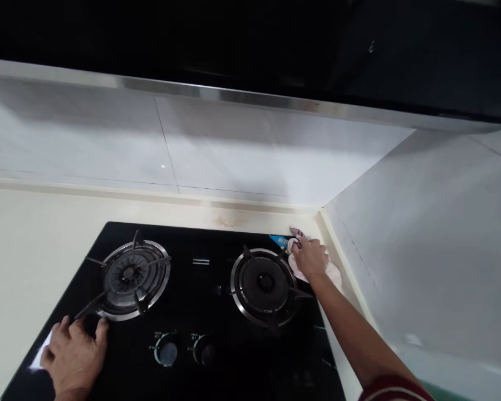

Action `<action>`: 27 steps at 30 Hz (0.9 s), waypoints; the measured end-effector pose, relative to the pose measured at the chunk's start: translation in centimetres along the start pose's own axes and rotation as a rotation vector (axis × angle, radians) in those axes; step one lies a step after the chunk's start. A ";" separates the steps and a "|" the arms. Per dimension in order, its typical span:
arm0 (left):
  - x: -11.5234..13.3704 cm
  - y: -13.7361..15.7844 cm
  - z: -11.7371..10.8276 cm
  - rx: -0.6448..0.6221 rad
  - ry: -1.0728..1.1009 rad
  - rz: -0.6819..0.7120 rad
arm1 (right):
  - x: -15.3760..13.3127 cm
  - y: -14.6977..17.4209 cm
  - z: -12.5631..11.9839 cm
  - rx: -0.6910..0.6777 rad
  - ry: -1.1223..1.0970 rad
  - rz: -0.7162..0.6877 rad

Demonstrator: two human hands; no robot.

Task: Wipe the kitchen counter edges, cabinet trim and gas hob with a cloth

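My right hand (311, 259) grips a white cloth (334, 275) with a dark reddish trim, pressed at the back right corner of a black glass gas stove (192, 239). Part of the cloth lies over the stove's edge and the counter. A blue sticker (279, 240) shows just left of those fingers. My left hand (75, 352) rests at the stove's front left, its fingers apart and holding nothing. It is close to the left burner (128, 273) and its pan support. The right burner (265, 284) sits just left of my right forearm.
Two control knobs (167, 353) are at the stove's front middle. Behind it, a brownish stain (229, 221) marks the pale countertop (37, 239). White tiled walls (242, 156) meet at the right corner. A dark range hood (217, 44) hangs low above.
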State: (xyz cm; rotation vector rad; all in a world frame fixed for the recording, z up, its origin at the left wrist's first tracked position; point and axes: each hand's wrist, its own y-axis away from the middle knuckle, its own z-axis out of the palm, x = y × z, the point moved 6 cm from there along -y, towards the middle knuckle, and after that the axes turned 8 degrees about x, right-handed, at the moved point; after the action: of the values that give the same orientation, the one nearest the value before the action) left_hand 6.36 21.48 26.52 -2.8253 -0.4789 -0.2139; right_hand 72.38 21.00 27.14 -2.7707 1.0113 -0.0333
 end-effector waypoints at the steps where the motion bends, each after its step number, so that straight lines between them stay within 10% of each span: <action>1: 0.0 0.0 0.0 0.005 0.004 0.002 | 0.4 0.6 -0.2 0.014 0.004 0.015; 16: 0.3 0.0 0.3 0.046 0.052 0.031 | 5.7 14.9 -1.9 0.128 -0.001 -0.005; 27: 0.6 0.5 0.2 0.088 0.053 0.045 | 0.2 23.4 -4.1 0.024 0.055 -0.336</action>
State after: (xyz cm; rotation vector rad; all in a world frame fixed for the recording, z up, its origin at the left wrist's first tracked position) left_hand 7.11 21.22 26.30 -2.7343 -0.4032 -0.2511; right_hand 57.29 2.59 26.81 -2.8975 0.5413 -0.1689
